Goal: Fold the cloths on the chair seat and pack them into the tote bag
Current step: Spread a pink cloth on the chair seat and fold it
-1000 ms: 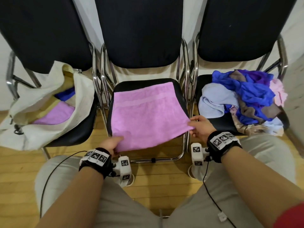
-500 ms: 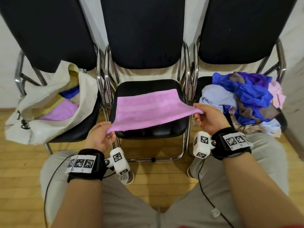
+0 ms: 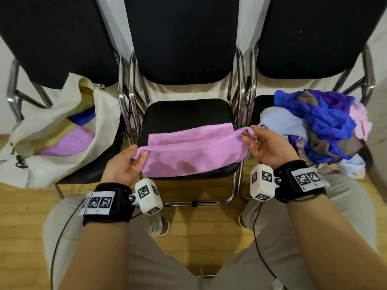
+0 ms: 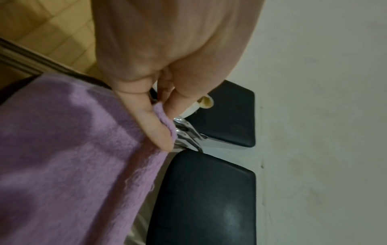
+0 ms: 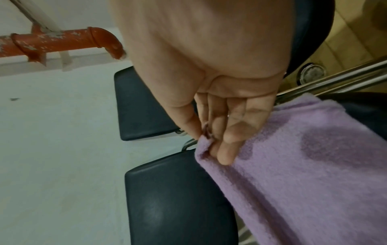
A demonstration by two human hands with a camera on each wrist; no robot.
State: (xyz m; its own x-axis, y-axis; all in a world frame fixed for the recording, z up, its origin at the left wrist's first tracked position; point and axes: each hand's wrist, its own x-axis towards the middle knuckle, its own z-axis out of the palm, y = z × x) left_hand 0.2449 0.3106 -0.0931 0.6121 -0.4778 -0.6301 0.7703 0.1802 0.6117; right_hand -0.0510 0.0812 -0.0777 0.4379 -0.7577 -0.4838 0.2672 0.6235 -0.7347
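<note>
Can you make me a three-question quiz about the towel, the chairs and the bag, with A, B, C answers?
1. Where is the tote bag?
A. On the left chair
B. On the floor
C. On the middle chair

2. How many chairs stand in the row?
A. Two
B. Three
C. Five

3. How is the towel held?
A. One hand only
B. Both hands pinch its corners
C. Nobody touches it

Answers:
1 A, the bag slumps on the left chair seat.
2 B, three black backs stand side by side.
3 B, the left hand and right hand each pinch a corner over the middle chair.
</note>
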